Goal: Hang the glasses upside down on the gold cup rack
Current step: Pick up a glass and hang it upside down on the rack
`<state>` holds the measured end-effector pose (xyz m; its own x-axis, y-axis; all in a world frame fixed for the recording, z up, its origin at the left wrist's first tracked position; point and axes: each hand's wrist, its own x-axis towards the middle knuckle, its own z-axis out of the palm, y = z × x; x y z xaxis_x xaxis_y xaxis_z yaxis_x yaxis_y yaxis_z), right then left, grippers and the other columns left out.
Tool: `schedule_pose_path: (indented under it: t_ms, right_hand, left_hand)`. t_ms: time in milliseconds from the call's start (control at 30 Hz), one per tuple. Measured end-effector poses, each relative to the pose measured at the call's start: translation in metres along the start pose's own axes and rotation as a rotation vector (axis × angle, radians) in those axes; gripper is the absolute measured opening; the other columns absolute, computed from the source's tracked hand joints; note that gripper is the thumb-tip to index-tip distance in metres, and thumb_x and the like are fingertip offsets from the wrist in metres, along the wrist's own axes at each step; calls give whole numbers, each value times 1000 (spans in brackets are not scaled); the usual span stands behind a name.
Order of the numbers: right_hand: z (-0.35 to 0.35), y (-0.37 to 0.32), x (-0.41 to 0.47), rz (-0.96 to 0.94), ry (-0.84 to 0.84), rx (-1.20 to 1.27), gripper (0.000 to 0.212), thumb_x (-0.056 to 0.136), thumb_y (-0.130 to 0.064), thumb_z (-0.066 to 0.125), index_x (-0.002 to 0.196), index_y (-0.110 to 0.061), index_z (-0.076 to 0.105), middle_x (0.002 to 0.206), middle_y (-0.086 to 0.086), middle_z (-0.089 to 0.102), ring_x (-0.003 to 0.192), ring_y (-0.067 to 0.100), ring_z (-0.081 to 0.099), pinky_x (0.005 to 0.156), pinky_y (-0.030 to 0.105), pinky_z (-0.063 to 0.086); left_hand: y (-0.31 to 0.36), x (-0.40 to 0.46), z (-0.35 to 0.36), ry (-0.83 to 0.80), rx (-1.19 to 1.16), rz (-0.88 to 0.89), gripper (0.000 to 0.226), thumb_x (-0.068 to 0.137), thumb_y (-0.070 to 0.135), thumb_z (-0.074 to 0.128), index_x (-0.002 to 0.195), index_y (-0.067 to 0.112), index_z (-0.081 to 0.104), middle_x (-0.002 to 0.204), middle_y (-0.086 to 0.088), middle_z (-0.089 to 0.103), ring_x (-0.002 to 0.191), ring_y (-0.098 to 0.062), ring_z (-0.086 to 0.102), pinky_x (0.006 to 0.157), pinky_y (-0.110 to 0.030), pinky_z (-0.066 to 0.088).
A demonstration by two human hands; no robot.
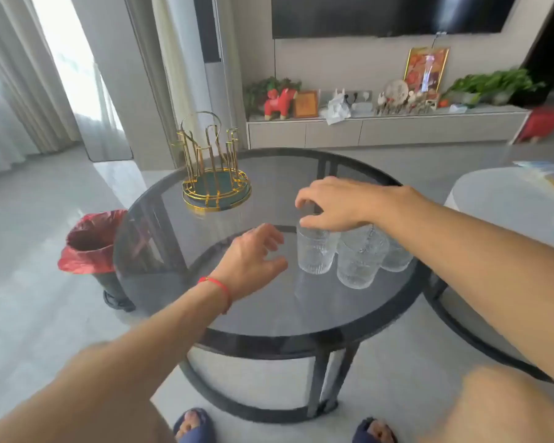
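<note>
My left hand (256, 254) hovers spread and empty. My right hand (333, 204) pinches the rim of the leftmost of three glasses (315, 251) at 3 o'clock on the glass table (269, 311). Risk: neighbours touch, so lifting may topple them. Gold cup rack (213, 174) stands empty at 11 o'clock; TV cabinet (381, 129) beyond.

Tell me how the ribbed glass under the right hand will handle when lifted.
The leftmost glass looks rigid and likely breakable, so set it down softly. Its ribbed wall probably aids grip. The right hand holds it at the rim, beside a second glass, so lifting straight up seems safest.
</note>
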<state>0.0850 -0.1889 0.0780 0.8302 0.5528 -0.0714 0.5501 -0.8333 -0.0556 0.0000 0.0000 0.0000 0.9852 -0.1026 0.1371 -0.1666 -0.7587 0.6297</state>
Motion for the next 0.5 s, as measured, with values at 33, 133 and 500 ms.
schedule_pose_path:
  t_ms: [33,133,500]
  right_hand:
    - [2,-4,-11,16,-28,-33,53,98,-52,54,146,-31,51,143,1,55,131,27,53,92,42,43]
    - [3,-9,-26,52,-33,-58,53,100,-45,56,150,-27,49,146,5,54,134,29,51,92,39,39]
    - [-20,12,-13,149,-59,16,58,95,-40,66,150,-29,50,153,4,51,137,26,50,110,46,44]
  left_hand:
    - [7,-9,8,-1,-71,1,27,81,25,71,107,21,65,101,3,69,93,-17,66,84,-30,55]
    - [34,-30,38,-51,-147,55,30,80,27,73,109,22,69,104,6,71,95,-13,67,87,-26,56]
    - [36,6,76,435,-113,-81,63,70,27,82,120,15,45,119,-6,47,103,-27,46,92,-40,49]
